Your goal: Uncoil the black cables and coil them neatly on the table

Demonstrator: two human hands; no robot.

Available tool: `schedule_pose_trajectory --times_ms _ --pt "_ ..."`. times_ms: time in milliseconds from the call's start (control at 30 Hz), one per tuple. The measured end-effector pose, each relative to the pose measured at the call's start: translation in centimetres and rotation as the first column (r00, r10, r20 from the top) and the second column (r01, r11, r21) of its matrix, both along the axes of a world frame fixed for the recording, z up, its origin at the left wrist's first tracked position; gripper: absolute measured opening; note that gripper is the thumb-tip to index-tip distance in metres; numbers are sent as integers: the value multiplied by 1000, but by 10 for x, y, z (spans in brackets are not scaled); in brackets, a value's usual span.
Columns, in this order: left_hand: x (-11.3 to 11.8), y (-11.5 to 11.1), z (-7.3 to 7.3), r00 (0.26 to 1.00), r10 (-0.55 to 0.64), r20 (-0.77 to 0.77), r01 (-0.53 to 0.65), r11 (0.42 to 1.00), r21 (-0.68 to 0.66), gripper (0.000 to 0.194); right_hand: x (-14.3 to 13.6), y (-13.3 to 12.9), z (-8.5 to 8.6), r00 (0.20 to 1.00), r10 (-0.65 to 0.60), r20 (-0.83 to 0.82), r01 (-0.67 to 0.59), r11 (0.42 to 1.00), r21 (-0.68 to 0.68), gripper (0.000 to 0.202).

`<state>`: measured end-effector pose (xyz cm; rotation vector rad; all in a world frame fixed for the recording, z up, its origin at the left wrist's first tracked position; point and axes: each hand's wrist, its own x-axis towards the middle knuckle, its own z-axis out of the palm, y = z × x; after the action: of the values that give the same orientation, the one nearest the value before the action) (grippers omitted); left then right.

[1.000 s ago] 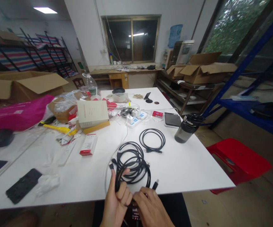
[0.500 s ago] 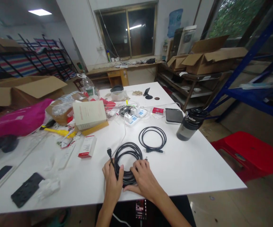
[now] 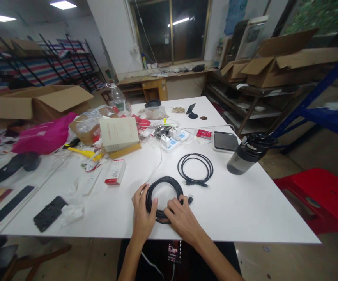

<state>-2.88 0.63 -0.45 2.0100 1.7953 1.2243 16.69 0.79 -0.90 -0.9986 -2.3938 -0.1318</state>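
Note:
A thick black cable (image 3: 164,180), wound into a round coil, lies at the front of the white table (image 3: 233,210). My left hand (image 3: 144,208) is closed around the coil's left side, thumb on the inside. On its lower right side, my right hand (image 3: 182,216) grips the loops with bent fingers. A connector plug (image 3: 190,200) sticks out just past the right fingers. Behind the coil rests a second, thinner black cable (image 3: 195,181), looped loosely, with its plugs toward me. Neither hand touches it.
Beyond the cables are a white power strip (image 3: 171,145), a red small box (image 3: 204,134) and a dark bottle (image 3: 249,154). To the left are a red-and-white box (image 3: 115,172), a book (image 3: 119,134) and a black phone-like object (image 3: 50,212). A red stool (image 3: 321,195) stands right.
The coil has become tighter and flatter on the table. The plug that stood up by my left hand is no longer visible there. The camera view has shifted left and slightly down.

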Motion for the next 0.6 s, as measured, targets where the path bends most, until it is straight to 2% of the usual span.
schedule_pose_trajectory --times_ms 33,100,200,233,300,400,500,600 --pt "0 -2 2 999 -22 -24 23 999 22 53 0 0 -1 1000 2 4 -2 1000 8 5" --pt "0 -7 6 993 -88 -75 93 993 67 46 -2 2 -4 1000 -11 8 11 1000 16 10" --pt "0 -12 7 960 -250 -123 259 964 64 29 -6 2 -6 999 -48 -9 47 998 -33 15" --pt "0 -13 6 944 -303 -133 311 950 41 27 -6 2 -6 997 -65 -29 63 996 -65 16" --pt "1 -13 5 915 -375 -149 379 926 -8 36 -1 1 -2 992 -95 -83 83 986 -142 29" --pt "0 -12 2 893 -417 -166 417 908 -41 48 23 1 5 990 -83 -117 54 971 -233 62" --pt "-2 -10 0 880 -441 -175 440 897 -48 35 64 11 8 988 -139 -69 117 960 -253 90" --pt "-5 -8 -3 880 -441 -176 439 897 -56 29 100 29 4 948 -318 -33 300 922 -244 81"
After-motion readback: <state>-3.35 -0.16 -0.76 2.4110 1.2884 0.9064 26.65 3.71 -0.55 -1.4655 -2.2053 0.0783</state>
